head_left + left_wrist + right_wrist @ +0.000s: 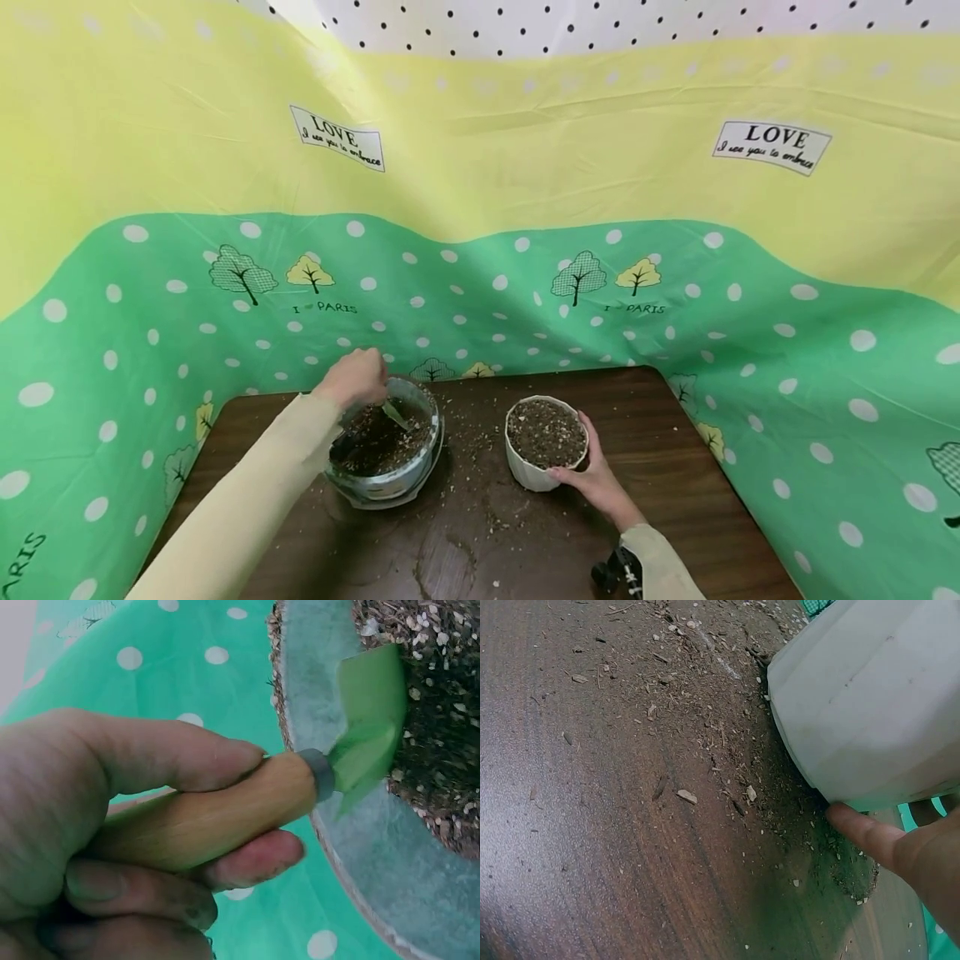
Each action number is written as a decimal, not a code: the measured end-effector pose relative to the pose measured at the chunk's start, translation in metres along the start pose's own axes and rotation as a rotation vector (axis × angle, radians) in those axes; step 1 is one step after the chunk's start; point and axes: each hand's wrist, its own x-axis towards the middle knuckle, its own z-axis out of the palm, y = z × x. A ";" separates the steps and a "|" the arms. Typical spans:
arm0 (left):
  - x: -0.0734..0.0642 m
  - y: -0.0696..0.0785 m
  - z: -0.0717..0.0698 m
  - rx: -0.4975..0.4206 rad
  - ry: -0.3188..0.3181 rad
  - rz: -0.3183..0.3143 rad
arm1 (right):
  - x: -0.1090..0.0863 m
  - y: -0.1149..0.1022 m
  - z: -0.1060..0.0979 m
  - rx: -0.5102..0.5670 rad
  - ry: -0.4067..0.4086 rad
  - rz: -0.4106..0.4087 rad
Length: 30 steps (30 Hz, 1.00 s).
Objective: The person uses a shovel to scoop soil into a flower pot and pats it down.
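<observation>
My left hand (357, 380) grips the wooden handle of a small garden trowel (217, 817). The trowel's green blade (373, 697) is over the potting soil inside a round, see-through tub (433, 450), close to the tub's wall. On the right stands a white flower pot (528, 475), upright and filled nearly to the rim with soil (546, 432). My right hand (596, 479) holds this pot at its right side, thumb at the front and fingers round the side. Seen from the right wrist, the pot's base sits on the table with one finger (866, 832) against it.
Loose soil crumbs (476, 450) lie scattered over the dark wooden table (637, 433), mainly between tub and pot. A black device (618, 575) shows by the right sleeve. Behind and beside the table hangs a green and yellow printed cloth (465, 283).
</observation>
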 end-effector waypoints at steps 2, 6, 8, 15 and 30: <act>-0.004 -0.005 0.000 0.009 -0.001 -0.005 | 0.000 0.000 0.000 0.000 0.001 0.001; -0.012 -0.015 0.001 0.035 0.042 -0.001 | 0.000 -0.001 0.000 -0.011 0.002 0.000; -0.017 -0.020 -0.001 0.051 0.083 0.012 | 0.001 -0.001 -0.001 -0.013 -0.002 -0.005; -0.033 -0.033 -0.017 0.159 0.250 0.088 | 0.002 0.000 -0.002 -0.006 0.003 -0.008; -0.057 -0.086 0.027 0.060 0.322 0.153 | 0.003 0.003 0.001 -0.009 0.001 -0.014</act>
